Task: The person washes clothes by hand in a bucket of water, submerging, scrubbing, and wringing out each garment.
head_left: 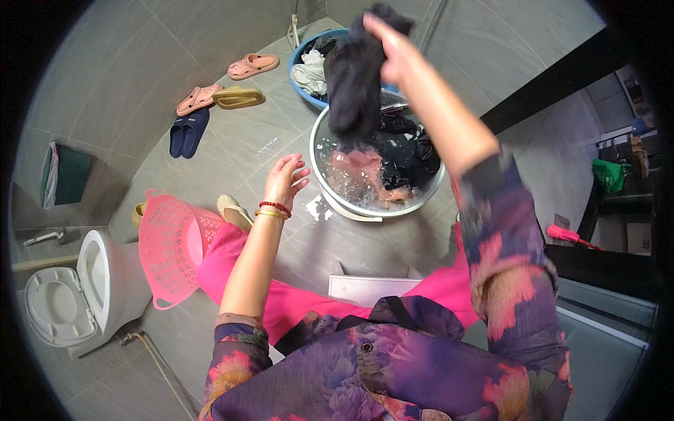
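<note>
My right hand (394, 55) is closed on the top of a dark, limp piece of clothing (354, 95), held up at the far side. It hangs over a round white-rimmed basin (320, 186) and hides part of its left rim. In the basin's sudsy water lie black clothes (411, 165) and a pinkish cloth (354, 172). Left of the basin, my left hand (282, 184) is raised with its fingers loosely bent and apart, holding nothing. Red and yellow bands circle that wrist. The hanging clothing is blurred, so its exact kind does not show.
Behind the basin stands a blue tub (298, 83) with white and dark laundry. A pink perforated basket (165, 245) is by my left leg, near a toilet (112, 274). Slippers (189, 133) lie along the left wall. A low white stool (365, 286) is between my legs.
</note>
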### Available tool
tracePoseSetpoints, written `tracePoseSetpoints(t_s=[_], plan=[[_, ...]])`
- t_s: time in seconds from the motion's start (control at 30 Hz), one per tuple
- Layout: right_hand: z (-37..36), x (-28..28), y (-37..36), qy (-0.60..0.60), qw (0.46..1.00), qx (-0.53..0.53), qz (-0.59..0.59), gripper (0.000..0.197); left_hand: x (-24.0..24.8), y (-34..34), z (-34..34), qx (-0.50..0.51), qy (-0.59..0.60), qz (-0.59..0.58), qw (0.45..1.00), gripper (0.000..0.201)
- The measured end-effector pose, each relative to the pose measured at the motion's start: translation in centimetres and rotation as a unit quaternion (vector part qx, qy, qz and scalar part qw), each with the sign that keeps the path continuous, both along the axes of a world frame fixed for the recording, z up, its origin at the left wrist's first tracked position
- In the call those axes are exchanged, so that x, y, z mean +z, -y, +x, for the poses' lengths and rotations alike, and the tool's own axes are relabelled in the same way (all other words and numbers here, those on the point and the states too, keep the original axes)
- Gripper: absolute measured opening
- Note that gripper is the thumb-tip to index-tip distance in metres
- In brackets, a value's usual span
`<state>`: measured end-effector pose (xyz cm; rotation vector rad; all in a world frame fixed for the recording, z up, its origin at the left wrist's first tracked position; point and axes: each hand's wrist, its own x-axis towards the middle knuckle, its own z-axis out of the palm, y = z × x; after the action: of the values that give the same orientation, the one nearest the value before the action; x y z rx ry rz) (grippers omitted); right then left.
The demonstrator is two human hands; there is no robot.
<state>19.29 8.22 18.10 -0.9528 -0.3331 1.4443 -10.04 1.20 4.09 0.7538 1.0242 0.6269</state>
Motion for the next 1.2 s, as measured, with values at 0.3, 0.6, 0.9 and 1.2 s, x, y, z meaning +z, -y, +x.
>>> tracePoseSetpoints(t_s=[0.3,0.6,0.9,1.2], plan=[[-0.9,-6.9,1.0,0.459,0.880,0.118,0.018,0.046,-5.4,1.7,0.0,-0.102,-0.161,0.165,0.968,0.022],[-1.9,-16.7,18.7,0.677,0.631,0.357,-0.124,0.082,-6.0,3.9,8.6,-0.289,-0.371,0.472,0.746,0.081],[-1.4,-24.9,17.9,0.638,0.625,0.397,-0.214,0.065,-12.5,1.3,13.4,-0.511,-0.482,0.311,0.639,0.078],[0.2,-22.8,19.1,0.655,0.666,0.302,-0.189,0.027,-11.6,0.3,11.7,-0.399,-0.477,0.417,0.663,0.031]])
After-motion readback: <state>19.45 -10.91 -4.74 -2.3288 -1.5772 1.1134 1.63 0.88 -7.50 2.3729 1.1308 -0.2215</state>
